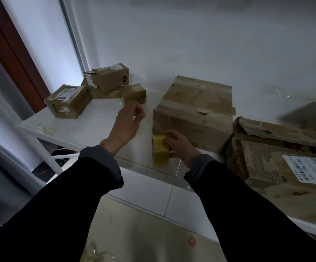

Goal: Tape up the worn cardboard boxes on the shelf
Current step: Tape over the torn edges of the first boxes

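A yellowish roll of tape (160, 149) stands on edge on the white shelf (96, 127), at the lower left corner of a large worn cardboard box (195, 112). My right hand (179, 146) grips the roll from its right side. My left hand (128, 121) is raised over the shelf with its fingertips pinched together, apparently on the clear tape end drawn out from the roll; the strip itself is barely visible. Several small taped boxes (68, 101) sit at the shelf's far left.
A torn box with exposed corrugation and a shipping label (285, 163) lies at the right, close to my right arm. A white wall stands behind the shelf. Scraps of clear tape (45, 127) stick to the shelf's left edge. Tiled floor shows below.
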Motion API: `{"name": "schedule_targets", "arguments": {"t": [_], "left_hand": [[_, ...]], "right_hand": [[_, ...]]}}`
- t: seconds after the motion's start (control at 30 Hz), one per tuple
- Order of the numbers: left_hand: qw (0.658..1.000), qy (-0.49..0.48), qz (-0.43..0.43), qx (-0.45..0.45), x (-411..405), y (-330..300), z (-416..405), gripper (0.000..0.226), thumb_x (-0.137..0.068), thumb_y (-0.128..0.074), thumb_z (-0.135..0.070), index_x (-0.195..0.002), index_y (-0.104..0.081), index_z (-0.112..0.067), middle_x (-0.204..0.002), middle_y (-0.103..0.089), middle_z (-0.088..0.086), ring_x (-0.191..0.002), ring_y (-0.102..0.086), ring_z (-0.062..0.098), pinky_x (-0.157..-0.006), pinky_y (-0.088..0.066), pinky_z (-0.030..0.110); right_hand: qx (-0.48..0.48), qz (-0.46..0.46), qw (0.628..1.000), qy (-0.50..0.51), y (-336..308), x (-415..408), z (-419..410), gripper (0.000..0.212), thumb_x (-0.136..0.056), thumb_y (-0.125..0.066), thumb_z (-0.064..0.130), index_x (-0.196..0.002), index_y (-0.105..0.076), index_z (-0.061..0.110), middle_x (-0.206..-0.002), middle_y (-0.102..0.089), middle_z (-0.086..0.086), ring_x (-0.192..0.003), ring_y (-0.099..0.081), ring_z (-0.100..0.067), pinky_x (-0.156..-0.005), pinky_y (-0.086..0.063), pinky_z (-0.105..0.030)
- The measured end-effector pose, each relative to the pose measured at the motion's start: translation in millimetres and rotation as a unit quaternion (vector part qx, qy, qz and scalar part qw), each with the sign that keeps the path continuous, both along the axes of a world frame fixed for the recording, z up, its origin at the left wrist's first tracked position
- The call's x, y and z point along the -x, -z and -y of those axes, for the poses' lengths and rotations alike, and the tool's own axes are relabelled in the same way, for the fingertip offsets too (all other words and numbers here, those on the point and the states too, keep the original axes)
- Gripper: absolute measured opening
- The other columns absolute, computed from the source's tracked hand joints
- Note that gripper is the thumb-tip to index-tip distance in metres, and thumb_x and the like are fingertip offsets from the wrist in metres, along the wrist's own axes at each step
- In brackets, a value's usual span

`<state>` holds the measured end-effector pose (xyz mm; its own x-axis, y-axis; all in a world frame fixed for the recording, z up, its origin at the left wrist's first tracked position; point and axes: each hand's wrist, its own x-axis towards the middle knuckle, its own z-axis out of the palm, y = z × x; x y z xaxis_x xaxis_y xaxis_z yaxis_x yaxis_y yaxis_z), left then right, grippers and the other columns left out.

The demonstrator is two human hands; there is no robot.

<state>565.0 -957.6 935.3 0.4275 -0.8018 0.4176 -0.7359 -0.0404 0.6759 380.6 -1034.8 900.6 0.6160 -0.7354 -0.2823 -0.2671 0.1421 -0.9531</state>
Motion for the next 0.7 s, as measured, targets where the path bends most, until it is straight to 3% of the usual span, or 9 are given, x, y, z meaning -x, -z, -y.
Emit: {"name": "schedule_targets", "arguments": {"t": [0.1,0.2,0.27,0.33,0.4,0.43,0.5,0.57,0.7], "left_hand": [[0.999,-0.031,-0.026,0.022,-3.1,-3.6,-0.3,0.005,-0.095,-0.067,-0.015,-0.094,-0.062,-0.012,-0.102,-0.06,0.0,-0.089,-0.057,0.008,-0.088,-0.05,0.029],[0.996,-0.075,-0.046,0.026,-8.9,-7.6,-1.3,0.007,-0.091,-0.074,-0.023,-0.091,-0.068,-0.019,-0.122,-0.049,0.002,-0.094,-0.056,0.011,-0.086,-0.047,0.023],[0.992,-0.12,-0.048,0.009,-13.0,-10.1,-2.4,0.007,-0.09,-0.074,-0.029,-0.09,-0.069,-0.024,-0.12,-0.049,0.001,-0.094,-0.052,0.012,-0.088,-0.048,0.028],[0.988,-0.137,-0.065,-0.009,-12.9,-12.1,-4.8,0.007,-0.091,-0.072,-0.03,-0.094,-0.068,-0.027,-0.105,-0.063,0.003,-0.087,-0.058,0.015,-0.089,-0.052,0.037],[0.99,-0.085,-0.116,-0.017,-5.4,-11.5,-6.4,0.022,-0.091,-0.073,-0.026,-0.111,-0.063,-0.025,-0.09,-0.071,0.004,-0.08,-0.065,0.015,-0.089,-0.055,0.037],[0.99,-0.041,-0.135,-0.03,2.3,-10.6,-7.7,0.038,-0.089,-0.076,-0.023,-0.122,-0.057,-0.024,-0.087,-0.072,0.004,-0.079,-0.067,0.012,-0.086,-0.055,0.03],[0.99,0.037,-0.122,-0.064,17.8,-3.9,-8.4,0.07,-0.083,-0.082,-0.019,-0.14,-0.042,-0.023,-0.088,-0.074,0.0,-0.08,-0.069,0.008,-0.077,-0.051,0.015],[0.988,0.082,-0.087,-0.095,30.2,7.0,-6.6,0.091,-0.078,-0.086,-0.017,-0.148,-0.029,-0.027,-0.09,-0.073,-0.003,-0.079,-0.069,0.006,-0.073,-0.05,0.012],[0.989,0.083,-0.052,-0.108,39.7,16.5,-3.9,0.093,-0.077,-0.085,-0.01,-0.149,-0.028,-0.027,-0.088,-0.074,0.0,-0.076,-0.07,0.009,-0.076,-0.055,0.021]], "right_hand": [[0.009,-0.006,1.0,-0.007,-1.2,0.7,-1.8,0.029,-0.097,-0.057,0.014,-0.127,-0.056,0.016,-0.106,-0.057,0.0,-0.08,-0.06,-0.017,-0.077,-0.058,-0.042],[0.014,-0.006,1.0,-0.013,-1.4,2.6,-3.8,0.028,-0.097,-0.057,0.012,-0.125,-0.056,0.017,-0.107,-0.057,-0.003,-0.078,-0.06,-0.016,-0.068,-0.057,-0.035],[0.02,-0.004,1.0,-0.016,-1.6,4.4,-4.9,0.029,-0.097,-0.057,0.011,-0.125,-0.055,0.016,-0.104,-0.058,-0.003,-0.077,-0.059,-0.015,-0.064,-0.057,-0.033],[0.023,-0.004,1.0,-0.017,-1.7,5.2,-5.2,0.029,-0.097,-0.057,0.01,-0.125,-0.055,0.016,-0.1,-0.057,-0.003,-0.078,-0.059,-0.016,-0.067,-0.058,-0.036],[0.027,-0.004,0.999,-0.018,0.4,5.7,-5.1,0.027,-0.097,-0.058,0.011,-0.123,-0.056,0.017,-0.102,-0.057,-0.004,-0.081,-0.059,-0.018,-0.076,-0.058,-0.043],[0.029,-0.003,0.999,-0.02,1.0,6.1,-5.4,0.026,-0.097,-0.057,0.011,-0.121,-0.056,0.018,-0.102,-0.056,-0.005,-0.082,-0.059,-0.019,-0.078,-0.058,-0.044],[0.031,0.0,0.999,-0.024,1.8,7.3,-5.9,0.024,-0.097,-0.057,0.009,-0.12,-0.056,0.018,-0.104,-0.054,-0.007,-0.085,-0.058,-0.021,-0.081,-0.057,-0.046],[0.033,0.003,0.999,-0.028,2.7,8.3,-5.8,0.024,-0.097,-0.057,0.008,-0.12,-0.055,0.017,-0.106,-0.055,-0.01,-0.088,-0.058,-0.024,-0.082,-0.057,-0.048],[0.039,0.013,0.998,-0.039,3.4,11.1,-7.2,0.024,-0.096,-0.058,0.008,-0.118,-0.055,0.018,-0.106,-0.057,-0.013,-0.088,-0.059,-0.025,-0.079,-0.057,-0.044]]}}
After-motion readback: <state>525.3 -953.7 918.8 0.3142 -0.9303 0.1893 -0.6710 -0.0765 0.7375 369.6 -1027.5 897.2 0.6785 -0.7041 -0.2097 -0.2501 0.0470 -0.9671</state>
